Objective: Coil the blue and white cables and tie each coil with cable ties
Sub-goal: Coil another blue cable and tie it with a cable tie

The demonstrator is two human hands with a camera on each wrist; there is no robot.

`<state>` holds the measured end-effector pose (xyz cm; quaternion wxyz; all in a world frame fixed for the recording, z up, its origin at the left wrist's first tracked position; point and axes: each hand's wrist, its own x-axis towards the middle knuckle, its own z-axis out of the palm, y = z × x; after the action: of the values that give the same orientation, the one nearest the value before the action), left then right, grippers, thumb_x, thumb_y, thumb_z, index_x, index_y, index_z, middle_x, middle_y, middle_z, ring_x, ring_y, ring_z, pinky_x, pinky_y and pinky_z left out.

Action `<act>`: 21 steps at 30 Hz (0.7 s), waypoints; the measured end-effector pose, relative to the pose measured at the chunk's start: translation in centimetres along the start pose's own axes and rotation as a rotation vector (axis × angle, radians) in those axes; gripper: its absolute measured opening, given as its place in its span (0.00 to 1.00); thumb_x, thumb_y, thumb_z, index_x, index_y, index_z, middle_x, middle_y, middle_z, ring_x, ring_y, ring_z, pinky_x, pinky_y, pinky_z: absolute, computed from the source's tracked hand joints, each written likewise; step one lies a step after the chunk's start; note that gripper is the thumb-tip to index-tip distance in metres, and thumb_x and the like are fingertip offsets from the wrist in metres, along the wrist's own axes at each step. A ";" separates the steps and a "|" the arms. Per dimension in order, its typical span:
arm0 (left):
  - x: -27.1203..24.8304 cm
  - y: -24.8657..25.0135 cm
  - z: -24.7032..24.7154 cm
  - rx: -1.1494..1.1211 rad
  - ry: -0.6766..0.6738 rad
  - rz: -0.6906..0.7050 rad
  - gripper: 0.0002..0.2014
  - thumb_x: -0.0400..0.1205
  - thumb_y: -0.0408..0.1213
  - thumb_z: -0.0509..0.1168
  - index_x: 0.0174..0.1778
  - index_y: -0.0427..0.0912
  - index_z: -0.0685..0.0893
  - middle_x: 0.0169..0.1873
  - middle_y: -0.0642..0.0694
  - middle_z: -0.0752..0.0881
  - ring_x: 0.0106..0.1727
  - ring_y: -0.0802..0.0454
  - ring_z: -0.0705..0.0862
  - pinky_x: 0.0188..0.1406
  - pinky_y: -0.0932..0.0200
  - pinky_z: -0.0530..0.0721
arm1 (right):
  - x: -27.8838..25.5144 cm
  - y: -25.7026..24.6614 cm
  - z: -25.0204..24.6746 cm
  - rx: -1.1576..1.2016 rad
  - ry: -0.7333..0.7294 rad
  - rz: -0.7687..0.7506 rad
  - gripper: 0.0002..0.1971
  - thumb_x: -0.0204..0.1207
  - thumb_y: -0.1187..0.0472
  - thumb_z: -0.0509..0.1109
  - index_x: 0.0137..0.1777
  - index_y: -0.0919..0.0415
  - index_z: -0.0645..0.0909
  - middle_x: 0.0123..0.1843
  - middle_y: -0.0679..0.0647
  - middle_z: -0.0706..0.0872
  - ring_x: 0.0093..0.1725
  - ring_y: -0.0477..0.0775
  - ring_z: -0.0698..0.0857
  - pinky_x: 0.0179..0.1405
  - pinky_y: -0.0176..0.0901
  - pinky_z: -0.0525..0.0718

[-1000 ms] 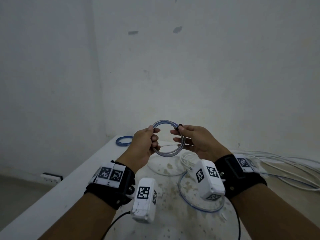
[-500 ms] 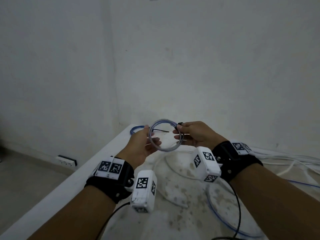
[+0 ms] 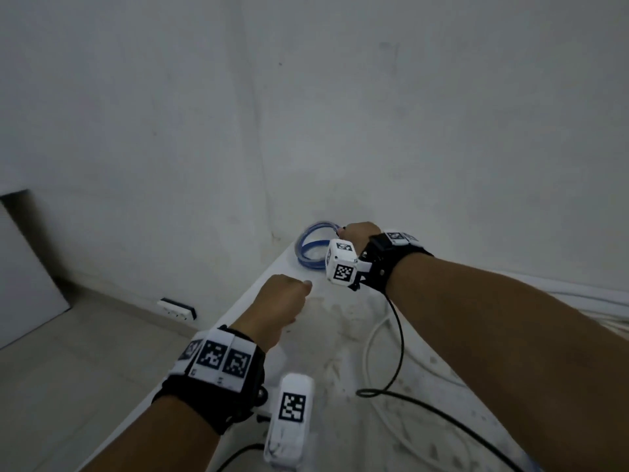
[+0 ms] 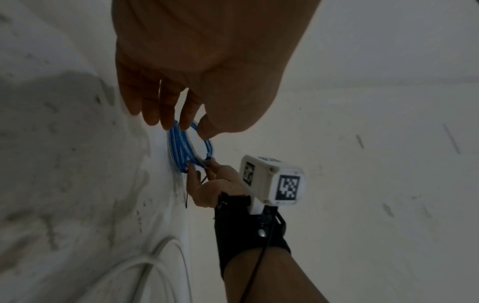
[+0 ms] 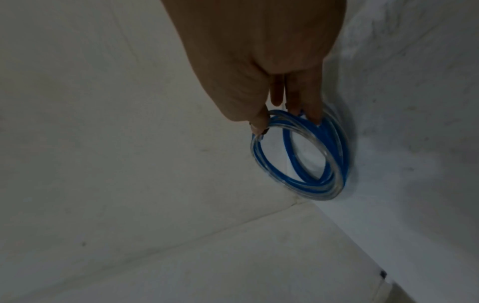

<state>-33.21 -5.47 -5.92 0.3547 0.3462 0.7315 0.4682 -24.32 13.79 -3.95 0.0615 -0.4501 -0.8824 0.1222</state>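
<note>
1. A person stands at a stained white table [image 3: 238, 318] pushed into the corner of a bare room, both forearms stretched out over it.
2. The right hand [image 3: 357, 231] reaches to the far corner of the table and pinches the top of a coil of blue cable [image 3: 311, 247] between thumb and fingertips, its lower edge at the tabletop.
3. From the right wrist view the coil [image 5: 300, 155] shows several blue loops sheathed in clear plastic (a second coil may lie behind it; I cannot separate them).
4. A thin black cable tie [image 4: 204, 178] trails from the coil at the right hand's fingers.
5. The left hand [image 3: 284, 301] hovers nearer the person, fingers loosely curled, holding nothing.
6. Loose white cable [image 3: 371, 342] lies in curves on the table, not yet coiled.
7. The coil looks light and springy, its smooth jacket probably slippery; loops would likely fan apart if held anywhere but at the tie, so that is the place to grasp.
</note>
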 end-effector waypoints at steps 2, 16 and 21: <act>0.2 -0.2 -0.4 0.023 -0.009 0.007 0.11 0.86 0.39 0.62 0.36 0.45 0.77 0.40 0.44 0.80 0.35 0.53 0.78 0.36 0.60 0.79 | 0.8 -0.1 1.1 -0.162 -0.044 -0.042 0.11 0.79 0.51 0.71 0.50 0.59 0.82 0.46 0.61 0.86 0.46 0.62 0.86 0.42 0.43 0.75; 0.7 -1.9 -2.5 -0.019 0.002 -0.060 0.07 0.86 0.40 0.64 0.46 0.40 0.84 0.44 0.44 0.85 0.40 0.51 0.82 0.44 0.57 0.83 | 0.7 -1.2 3.7 -0.633 0.091 -0.130 0.03 0.79 0.64 0.68 0.49 0.62 0.82 0.48 0.58 0.89 0.42 0.58 0.86 0.38 0.42 0.75; 0.9 -1.9 -2.4 -0.040 0.008 -0.058 0.09 0.86 0.39 0.64 0.52 0.36 0.83 0.44 0.43 0.85 0.39 0.52 0.81 0.40 0.59 0.82 | 0.8 -0.7 2.7 -0.389 0.063 -0.031 0.14 0.81 0.52 0.69 0.55 0.64 0.85 0.50 0.60 0.88 0.50 0.62 0.87 0.42 0.41 0.76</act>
<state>-36.06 -6.34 -7.12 0.3722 0.3156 0.7332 0.4736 -25.92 13.56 -6.36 0.0030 -0.4436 -0.8938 -0.0658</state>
